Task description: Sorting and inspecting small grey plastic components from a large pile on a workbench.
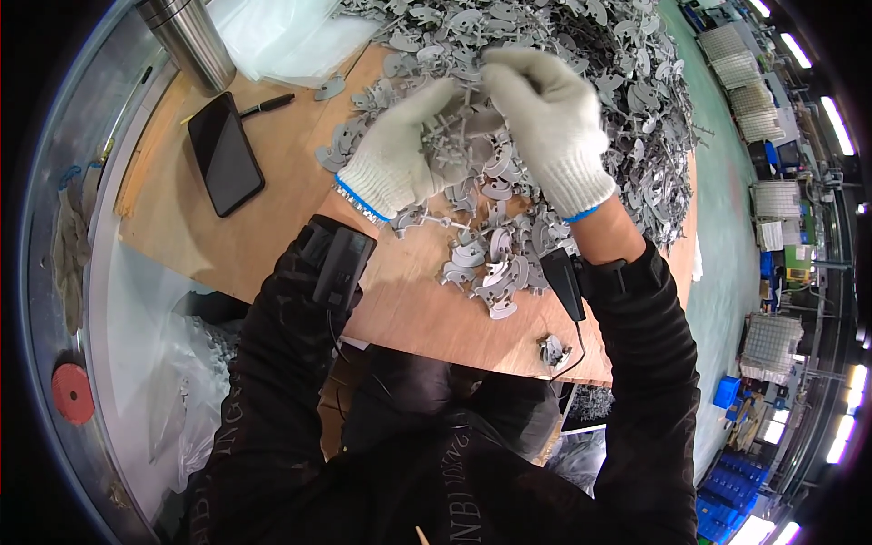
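My left hand (397, 150), in a white knit glove with a blue cuff, curls around a bunch of thin grey branched pieces (447, 145). They look like cast runners with short stubs. Gloved the same way, my right hand (554, 127) is just to the right, its fingertips pinched together over the pile's near edge. Whatever sits between those fingertips is too hidden to make out. Beyond both hands rises a large heap of flat, curved grey parts (636, 100). A smaller cluster of the same curved parts (495, 259) lies on the wooden table (400, 309) below my hands.
On the left are a black phone (225, 154), a black pen (267, 104), a steel flask (186, 41) and a clear plastic bag (277, 36). One small grey part (552, 351) lies near the table's front edge. Blue crates (731, 495) stand far right.
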Tool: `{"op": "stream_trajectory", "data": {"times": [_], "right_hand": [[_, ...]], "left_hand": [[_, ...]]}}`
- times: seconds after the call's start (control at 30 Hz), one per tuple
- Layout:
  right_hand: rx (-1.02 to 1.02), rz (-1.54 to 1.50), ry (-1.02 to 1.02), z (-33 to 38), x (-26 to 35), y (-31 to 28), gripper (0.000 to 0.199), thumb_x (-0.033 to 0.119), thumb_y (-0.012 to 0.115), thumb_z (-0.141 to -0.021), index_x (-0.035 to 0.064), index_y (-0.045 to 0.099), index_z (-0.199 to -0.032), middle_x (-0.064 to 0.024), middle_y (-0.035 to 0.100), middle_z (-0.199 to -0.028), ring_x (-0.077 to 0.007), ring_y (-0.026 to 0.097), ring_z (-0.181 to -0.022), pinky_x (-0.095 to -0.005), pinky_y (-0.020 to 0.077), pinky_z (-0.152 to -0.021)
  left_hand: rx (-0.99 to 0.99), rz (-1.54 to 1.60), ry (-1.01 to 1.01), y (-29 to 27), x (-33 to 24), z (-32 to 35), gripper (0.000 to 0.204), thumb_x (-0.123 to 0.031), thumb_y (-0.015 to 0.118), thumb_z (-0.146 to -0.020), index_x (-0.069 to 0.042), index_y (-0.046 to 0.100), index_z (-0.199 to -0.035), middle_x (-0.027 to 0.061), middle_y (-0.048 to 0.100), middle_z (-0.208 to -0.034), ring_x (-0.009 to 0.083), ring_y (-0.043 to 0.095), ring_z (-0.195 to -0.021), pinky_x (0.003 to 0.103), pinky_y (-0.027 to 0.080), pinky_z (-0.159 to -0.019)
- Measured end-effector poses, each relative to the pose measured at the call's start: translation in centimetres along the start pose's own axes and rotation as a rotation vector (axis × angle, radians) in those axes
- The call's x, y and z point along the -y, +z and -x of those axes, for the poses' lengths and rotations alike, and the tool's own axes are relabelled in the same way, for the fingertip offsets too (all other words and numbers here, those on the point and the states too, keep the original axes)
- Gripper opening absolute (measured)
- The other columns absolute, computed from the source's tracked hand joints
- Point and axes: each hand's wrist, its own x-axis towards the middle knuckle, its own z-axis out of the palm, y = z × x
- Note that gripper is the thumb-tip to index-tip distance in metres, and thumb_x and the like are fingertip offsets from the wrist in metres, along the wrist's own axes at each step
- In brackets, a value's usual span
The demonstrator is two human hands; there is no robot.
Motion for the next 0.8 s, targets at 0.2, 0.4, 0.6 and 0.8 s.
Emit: {"op": "stream_trajectory", "data": {"times": [0.2,0.4,0.6,0.8], "right_hand": [[0.159,0.476,-0.166,3.4,-0.7,-1.2,0.035,0.022,0.084,-0.098,0.0058,0.081,-0.129,-0.0148,0.082,-0.122,-0.0243,0.078,-0.112,-0.0405,0.0639,-0.097],[0.326,1.025,-0.566,7.6,-5.0,2.0,0.033,0.035,0.081,-0.098,0.011,0.086,-0.12,-0.021,0.072,-0.144,-0.0329,0.069,-0.132,-0.0464,0.0547,-0.113],[0.231,0.645,-0.241,4.3,-1.9,-1.1,0.041,0.04,0.079,-0.098,0.0073,0.085,-0.122,-0.0194,0.078,-0.133,-0.0322,0.074,-0.124,-0.0419,0.0578,-0.11],[0.265,0.533,-0.035,-0.1,2.3,-0.2,0.046,0.039,0.078,-0.102,-0.0014,0.082,-0.123,-0.01,0.082,-0.097,-0.0194,0.077,-0.091,-0.0321,0.0624,-0.089]], "left_hand": [[-0.25,0.195,0.217,-1.8,-1.8,-0.4,0.037,-0.041,0.06,-0.115,-0.007,0.072,-0.122,0.0103,0.079,-0.108,0.0196,0.075,-0.084,0.027,0.058,-0.06],[-0.204,0.24,0.237,-2.3,-1.6,-0.4,0.036,-0.042,0.063,-0.113,-0.008,0.075,-0.115,0.0092,0.08,-0.103,0.0217,0.075,-0.083,0.029,0.056,-0.059],[-0.27,0.117,0.246,-2.0,-1.5,0.0,0.046,-0.051,0.06,-0.114,-0.008,0.074,-0.118,0.0094,0.079,-0.102,0.0243,0.074,-0.08,0.031,0.054,-0.057],[-0.085,0.161,0.046,-0.9,-1.0,-0.3,0.052,-0.052,0.058,-0.116,-0.003,0.072,-0.126,0.0114,0.08,-0.106,0.0258,0.074,-0.078,0.031,0.055,-0.057]]}}
